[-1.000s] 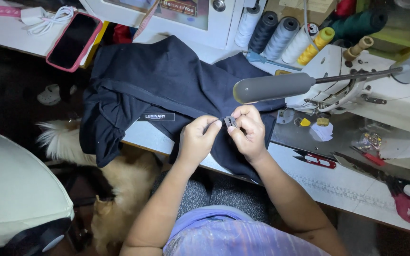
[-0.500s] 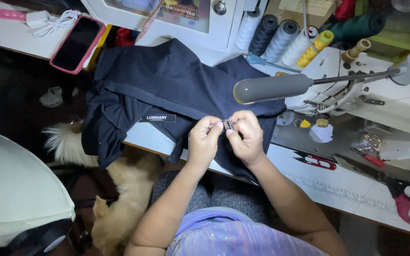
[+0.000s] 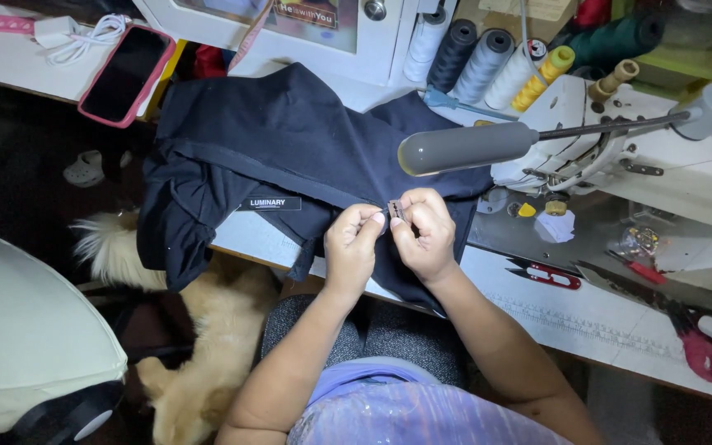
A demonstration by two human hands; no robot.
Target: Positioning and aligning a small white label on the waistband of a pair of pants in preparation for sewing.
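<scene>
Left hand [image 3: 351, 245] and right hand [image 3: 424, 235] both pinched shut on small grey woven label [image 3: 395, 209] atop dark navy fabric garment [image 3: 290, 156], grey cylindrical lamp [image 3: 465, 148] just above right hand

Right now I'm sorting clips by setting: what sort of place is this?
Probably a small tailoring or home sewing workspace. A sewing machine stands on the table, thread cones line up behind it, and both hands pinch a small tag on a dark garment.
</scene>
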